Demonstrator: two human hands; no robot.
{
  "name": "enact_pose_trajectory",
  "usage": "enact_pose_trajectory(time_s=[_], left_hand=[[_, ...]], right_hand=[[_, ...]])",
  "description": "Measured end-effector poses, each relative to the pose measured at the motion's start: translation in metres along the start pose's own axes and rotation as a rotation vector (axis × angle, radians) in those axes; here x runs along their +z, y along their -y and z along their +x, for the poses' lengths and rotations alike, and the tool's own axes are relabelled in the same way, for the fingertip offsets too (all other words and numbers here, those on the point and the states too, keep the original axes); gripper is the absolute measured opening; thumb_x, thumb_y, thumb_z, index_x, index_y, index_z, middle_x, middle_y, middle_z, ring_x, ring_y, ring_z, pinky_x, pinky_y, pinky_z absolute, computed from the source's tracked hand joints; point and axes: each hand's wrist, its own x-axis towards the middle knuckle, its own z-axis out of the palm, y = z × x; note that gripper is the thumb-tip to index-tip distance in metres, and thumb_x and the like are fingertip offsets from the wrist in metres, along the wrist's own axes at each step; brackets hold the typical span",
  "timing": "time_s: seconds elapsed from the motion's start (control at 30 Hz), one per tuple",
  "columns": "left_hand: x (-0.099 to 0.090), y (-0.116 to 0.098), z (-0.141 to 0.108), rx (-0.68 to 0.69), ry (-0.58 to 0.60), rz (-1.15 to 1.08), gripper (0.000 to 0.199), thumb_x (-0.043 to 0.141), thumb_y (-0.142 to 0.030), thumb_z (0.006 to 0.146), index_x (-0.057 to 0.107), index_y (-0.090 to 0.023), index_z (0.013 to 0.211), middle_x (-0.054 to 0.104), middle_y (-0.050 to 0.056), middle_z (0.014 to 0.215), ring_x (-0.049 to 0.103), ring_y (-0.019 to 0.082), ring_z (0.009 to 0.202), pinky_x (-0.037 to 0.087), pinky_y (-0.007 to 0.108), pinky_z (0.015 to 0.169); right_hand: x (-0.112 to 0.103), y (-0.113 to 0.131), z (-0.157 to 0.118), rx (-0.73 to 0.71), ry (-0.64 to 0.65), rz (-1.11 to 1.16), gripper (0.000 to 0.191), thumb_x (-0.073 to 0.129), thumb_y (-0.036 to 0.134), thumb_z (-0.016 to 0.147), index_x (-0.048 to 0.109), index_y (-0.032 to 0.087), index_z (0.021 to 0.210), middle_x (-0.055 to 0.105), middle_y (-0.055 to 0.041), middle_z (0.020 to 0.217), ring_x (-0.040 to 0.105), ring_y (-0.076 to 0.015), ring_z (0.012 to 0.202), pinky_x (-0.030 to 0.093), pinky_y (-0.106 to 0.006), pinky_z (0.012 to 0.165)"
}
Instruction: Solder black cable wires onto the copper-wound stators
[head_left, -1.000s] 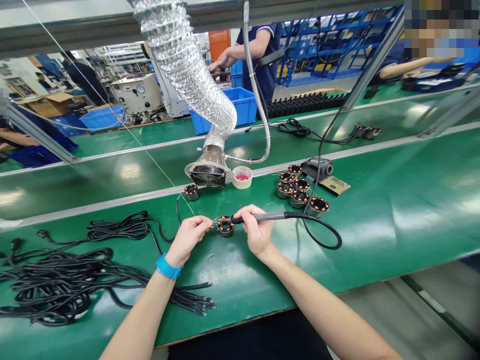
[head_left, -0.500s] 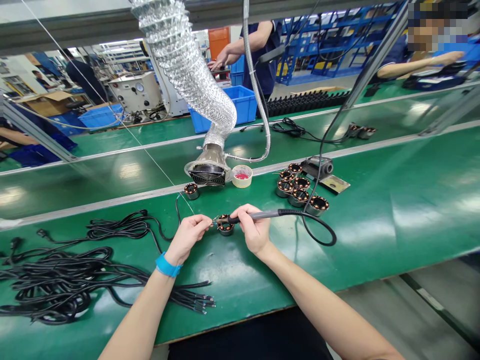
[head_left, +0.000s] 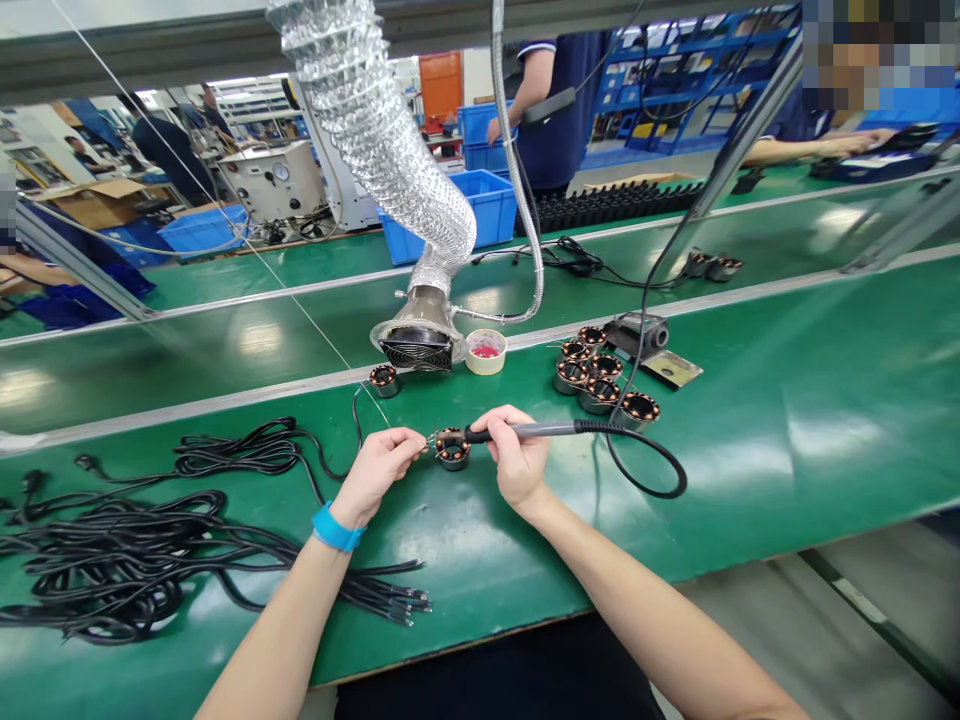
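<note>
My right hand (head_left: 516, 455) grips a soldering iron (head_left: 551, 429) like a pen, its tip over a copper-wound motor stator (head_left: 453, 452) on the green bench. On the stator's left side, my left hand (head_left: 390, 462), with a blue wristband, is closed in a pinch. A thin solder wire (head_left: 322, 327) slants down from the upper left into its fingers. Fine wire ends show between the fingertips and the stator; which of them are held is hard to make out. Behind the left wrist passes a black power cord (head_left: 307, 470).
Bundled black cords (head_left: 112, 560) cover the bench's left side. Above the work hangs a fume extractor hood (head_left: 416, 335). A tape roll (head_left: 486, 352), one stator (head_left: 384, 380), a group of several stators (head_left: 600, 393) and an iron stand (head_left: 641, 335) lie beyond. Co-workers occupy the far side.
The soldering iron and my right hand have shifted slightly right. My left hand stays at the stator. Across the bench, a co-worker has moved right and lowered an arm.
</note>
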Motion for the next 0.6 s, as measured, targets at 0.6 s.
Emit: enact_pose_trajectory(time_s=[0.6], left_hand=[[0.0001, -0.0002, -0.0004, 0.012, -0.01, 0.008, 0.033, 0.073, -0.043, 0.075, 0.065, -0.011, 0.076, 0.044, -0.004, 0.062, 0.024, 0.004, 0.048, 0.012, 0.022, 0.046]], right_hand=[[0.0001, 0.0033, -0.0014, -0.064, 0.053, -0.081, 0.027, 0.049, 0.03, 0.095, 0.068, 0.018, 0.08, 0.066, -0.0028, 0.073, 0.065, -0.0156, 0.069, 0.052, -0.027, 0.061]])
